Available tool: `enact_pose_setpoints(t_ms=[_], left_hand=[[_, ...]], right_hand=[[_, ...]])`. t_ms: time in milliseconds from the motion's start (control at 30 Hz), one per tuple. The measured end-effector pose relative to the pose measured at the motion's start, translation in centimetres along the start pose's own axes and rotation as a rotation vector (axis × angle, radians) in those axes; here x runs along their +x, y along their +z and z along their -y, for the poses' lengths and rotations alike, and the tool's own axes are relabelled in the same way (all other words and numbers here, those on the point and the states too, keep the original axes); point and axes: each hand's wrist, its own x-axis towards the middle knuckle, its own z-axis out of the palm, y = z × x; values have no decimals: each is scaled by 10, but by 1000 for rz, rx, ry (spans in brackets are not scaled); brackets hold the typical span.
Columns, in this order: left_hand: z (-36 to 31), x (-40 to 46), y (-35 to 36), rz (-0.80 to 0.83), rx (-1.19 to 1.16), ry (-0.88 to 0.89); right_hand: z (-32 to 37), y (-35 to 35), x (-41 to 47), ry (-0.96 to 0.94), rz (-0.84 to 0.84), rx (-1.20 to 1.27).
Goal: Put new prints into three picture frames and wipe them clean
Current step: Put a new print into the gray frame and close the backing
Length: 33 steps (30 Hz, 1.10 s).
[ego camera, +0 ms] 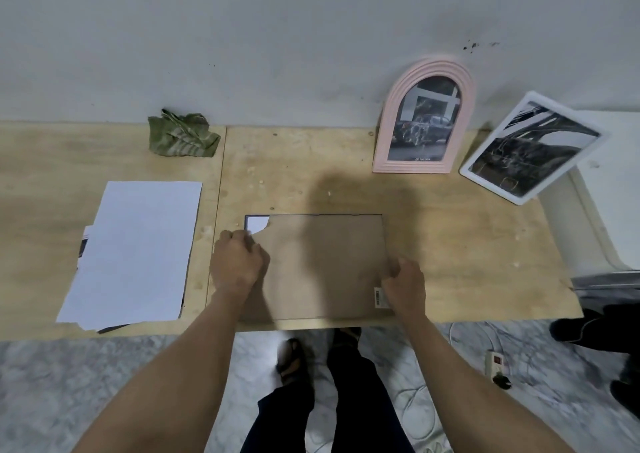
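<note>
A dark-edged picture frame lies face down at the table's front edge, its brown backing board (322, 262) up. A torn far-left corner of the board exposes white paper (255, 225). My left hand (237, 264) sits at the frame's left edge with fingers curled at the board. On the right edge, near a small white label (379, 297), my right hand (403, 284) has its fingers curled too. A pink arched frame (424, 120) and a white frame (530, 148), both holding dark prints, lean against the wall at the back right.
A crumpled green cloth (181, 137) lies at the back left by the wall. A stack of white sheets (135, 252) lies left of the frame. The plywood table (467, 238) ends just before my legs. A power strip (495, 362) and cables lie on the floor.
</note>
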Motion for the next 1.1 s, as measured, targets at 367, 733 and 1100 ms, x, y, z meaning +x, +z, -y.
enact_pose_setpoints(t_ms=[367,733,1100], left_hand=[[-33,29,19,168,209,-17],[-47,23,15,-6,-101,-167],[-51,25,-10,10,-263,-106]], right_hand=[[-29,1,-25,-193,139,-403],[-33,3,-21,-226,82,-362],[-22,-5,-25,40,-31,144]])
